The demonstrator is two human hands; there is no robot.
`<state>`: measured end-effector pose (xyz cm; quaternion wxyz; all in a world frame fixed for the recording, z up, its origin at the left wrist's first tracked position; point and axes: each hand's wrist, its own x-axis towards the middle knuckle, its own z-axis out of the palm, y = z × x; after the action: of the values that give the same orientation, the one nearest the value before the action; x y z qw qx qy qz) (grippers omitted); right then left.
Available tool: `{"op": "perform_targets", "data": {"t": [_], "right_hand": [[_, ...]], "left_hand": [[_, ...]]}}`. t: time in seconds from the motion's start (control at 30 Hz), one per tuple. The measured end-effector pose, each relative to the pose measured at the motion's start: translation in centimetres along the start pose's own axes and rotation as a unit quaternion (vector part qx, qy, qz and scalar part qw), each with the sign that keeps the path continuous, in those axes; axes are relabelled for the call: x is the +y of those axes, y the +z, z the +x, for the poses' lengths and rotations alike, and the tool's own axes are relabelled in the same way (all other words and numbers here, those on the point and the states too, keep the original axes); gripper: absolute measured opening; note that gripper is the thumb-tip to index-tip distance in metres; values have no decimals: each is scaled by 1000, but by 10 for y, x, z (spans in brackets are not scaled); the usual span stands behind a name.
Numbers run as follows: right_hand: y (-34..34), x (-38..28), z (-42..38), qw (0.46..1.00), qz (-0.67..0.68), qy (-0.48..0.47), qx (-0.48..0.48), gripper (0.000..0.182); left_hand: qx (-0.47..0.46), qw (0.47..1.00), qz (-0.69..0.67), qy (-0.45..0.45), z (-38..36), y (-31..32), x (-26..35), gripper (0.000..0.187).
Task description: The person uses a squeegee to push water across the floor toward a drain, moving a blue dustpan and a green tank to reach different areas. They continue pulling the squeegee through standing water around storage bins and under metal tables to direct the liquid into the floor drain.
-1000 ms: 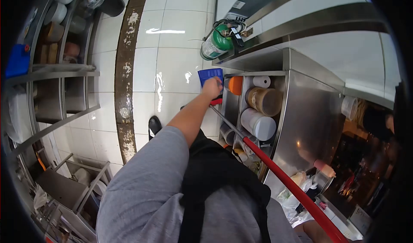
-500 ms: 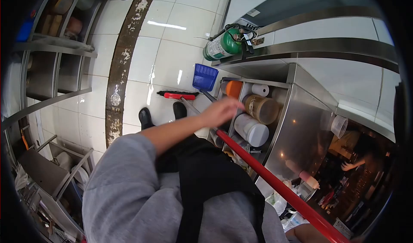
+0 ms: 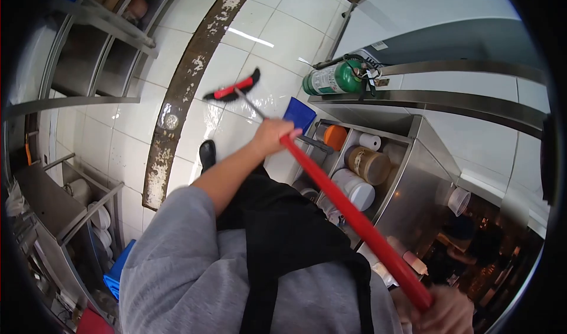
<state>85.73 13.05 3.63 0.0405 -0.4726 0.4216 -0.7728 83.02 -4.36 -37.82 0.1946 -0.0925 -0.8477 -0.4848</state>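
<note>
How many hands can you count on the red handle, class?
2: the left hand at the forward end of the red handle, the right hand, blurred, at its end nearer the body.

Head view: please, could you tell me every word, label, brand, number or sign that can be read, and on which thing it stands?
I can read no text with certainty in this view.
Green cylinder: printed label, too small to read.
Grey panel: small sticker, too small to read.
Brown container: marking, too blurred to read.
Broom: no text visible on its red pole.
</note>
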Motion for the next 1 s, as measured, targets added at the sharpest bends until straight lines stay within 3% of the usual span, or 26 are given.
{"op": "perform_targets", "data": {"t": [0.07,0.13,0.2,0.33,0.4,0.43,0.53,0.6,0.67,0.73,0.77,0.83,0.87,0.9,0.93,0.97,1.0], "right_hand": [[3,16,-9,995,-96,-21,29,44],[12,8,-3,993,-111,-22,25,49],[19,-27,25,994,-107,-17,-19,47],[42,-63,50,989,-143,-49,7,46],[45,-38,35,981,-192,7,11,44],[52,-16,22,968,-245,-25,55,42],[43,-2,2,967,-251,-17,47,35],[27,23,-14,944,-319,-42,65,37],[1,47,-40,962,-272,-10,34,34],[-25,80,-68,953,-300,20,32,29],[-33,92,-78,938,-342,46,40,29],[-44,89,-79,899,-423,109,28,31],[-49,63,-104,847,-491,175,106,37],[-29,31,-71,785,-573,231,49,43],[-18,21,-55,932,-327,98,124,47],[-3,9,-32,944,-316,17,95,46],[2,-2,-24,956,-272,-5,111,40]], "left_hand": [[6,999,47,-20,25,-16,-25,34],[46,999,1,21,50,-29,-25,36],[75,996,-28,34,67,-28,19,36],[-11,990,-139,21,51,2,95,34],[-45,989,-142,12,25,28,68,33],[-86,985,-149,-5,15,42,51,32],[-46,982,-182,-30,22,60,12,30],[-10,989,-144,-41,48,58,-16,25],[-44,994,-76,-65,77,43,-40,19],[-13,999,2,-44,99,34,-48,19],[13,996,79,-29,115,28,-49,19],[15,999,50,-8,133,19,-21,19],[12,1000,13,-1,139,15,-2,18],[38,998,-37,27,140,9,22,18],[59,993,-88,54,134,5,48,18],[32,994,-91,41,126,5,68,20],[4,995,-95,30,117,9,83,22]]}}
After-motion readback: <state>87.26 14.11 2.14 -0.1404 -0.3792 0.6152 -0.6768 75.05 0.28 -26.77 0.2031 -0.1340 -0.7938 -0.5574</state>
